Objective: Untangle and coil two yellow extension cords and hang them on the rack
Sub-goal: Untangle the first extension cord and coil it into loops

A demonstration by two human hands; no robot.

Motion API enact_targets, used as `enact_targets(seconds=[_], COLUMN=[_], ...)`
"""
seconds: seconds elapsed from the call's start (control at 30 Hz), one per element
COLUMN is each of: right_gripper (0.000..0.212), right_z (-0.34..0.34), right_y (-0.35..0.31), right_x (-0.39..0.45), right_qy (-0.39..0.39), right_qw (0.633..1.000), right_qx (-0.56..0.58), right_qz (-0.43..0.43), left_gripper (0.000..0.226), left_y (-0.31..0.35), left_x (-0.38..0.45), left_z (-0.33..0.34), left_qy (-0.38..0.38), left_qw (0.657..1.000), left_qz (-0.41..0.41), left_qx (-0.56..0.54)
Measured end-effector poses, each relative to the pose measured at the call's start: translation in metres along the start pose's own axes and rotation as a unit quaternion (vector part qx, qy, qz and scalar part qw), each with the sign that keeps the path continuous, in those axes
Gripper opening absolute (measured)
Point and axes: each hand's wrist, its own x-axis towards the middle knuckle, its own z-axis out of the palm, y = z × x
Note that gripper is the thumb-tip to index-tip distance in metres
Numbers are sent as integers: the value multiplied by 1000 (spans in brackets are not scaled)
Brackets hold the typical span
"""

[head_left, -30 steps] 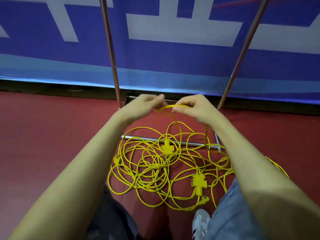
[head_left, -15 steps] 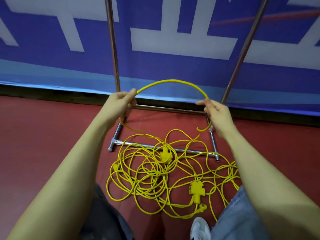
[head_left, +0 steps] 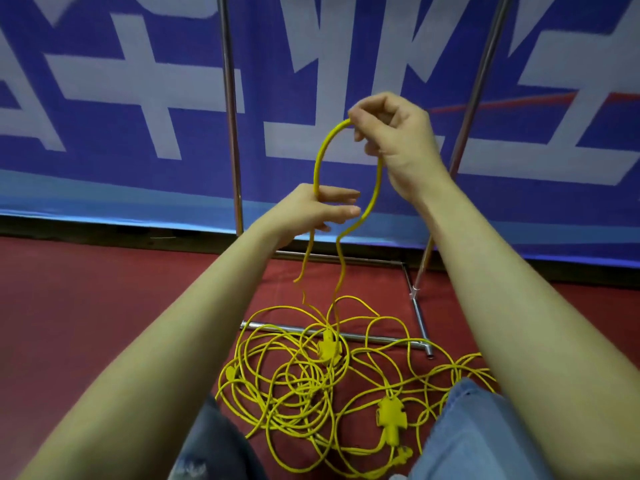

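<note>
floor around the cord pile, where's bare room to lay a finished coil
Bare red floor lies left of the yellow cord tangle, out from the rack base bar. A smaller patch sits inside the rack base. Crowded: between the knees, over the base bar, and rightward beside the right leg.

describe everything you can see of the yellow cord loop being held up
The loop is a thin, glossy yellow cord, plastic-sheathed by its look, bent into a tall narrow arch. The right hand pinches its top in a curled grip; the left hand holds its left side lower down, fingers nearly straight. Both strands hang, kinked and wavy, into the tangle of yellow cord on the red floor, which lies across the rack's base bar. The loop hangs in the air before the blue banner.
</note>
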Motion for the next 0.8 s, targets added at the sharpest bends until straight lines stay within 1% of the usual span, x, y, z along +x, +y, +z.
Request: enact_targets(seconds=[0.1, 0.17, 0.23, 0.3, 0.33, 0.4, 0.47, 0.57, 0.63, 0.73, 0.8], right_gripper=[8, 6, 7, 7, 9, 8, 13, 14, 15, 22, 21], right_z=[4, 2, -2, -4, -2, 5, 17, 34, 42, 51, 56], right_y=[-3, 4, 17, 41, 56, 88, 112, 126, 127, 129, 130], right_x=[2, 1, -1, -11, -18, -39, -59, -72, -67, -59, -57], right_qy=[-16, -6, 22, 44, 40, -9, -78, -176, -197, -190, -218], right_qw=[998, 995, 995, 993, 989, 980, 967, 947, 943, 944, 943], right_qx=[61, 102, 90, 74, 82, 77, 73, 102, 99, 80, 28], right_qz=[13, 24, 42, 83, 116, 185, 233, 250, 249, 258, 251], left_gripper=[19, 9, 8, 5, 3, 4, 6, 15, 16, 9, 8], left_y=[3, 7, 9, 12, 15, 22, 29, 33, 29, 22, 18], left_x=[-1, -4, -2, 2, 4, 9, 12, 15, 18, 21, 22], left_z=[4, 3, -2, -12, -18, -31, -43, -55, -61, -66, -68], left_qy=[5, 15, 52, 99, 116, 134, 142, 154, 159, 161, 161], left_qw=[997, 997, 995, 982, 973, 962, 961, 958, 952, 939, 929], left_qz=[13, 10, 0, -12, -11, 3, 18, 17, 11, 3, 0], left_qx=[-77, -75, -85, -161, -199, -236, -238, -242, -262, -304, -334])
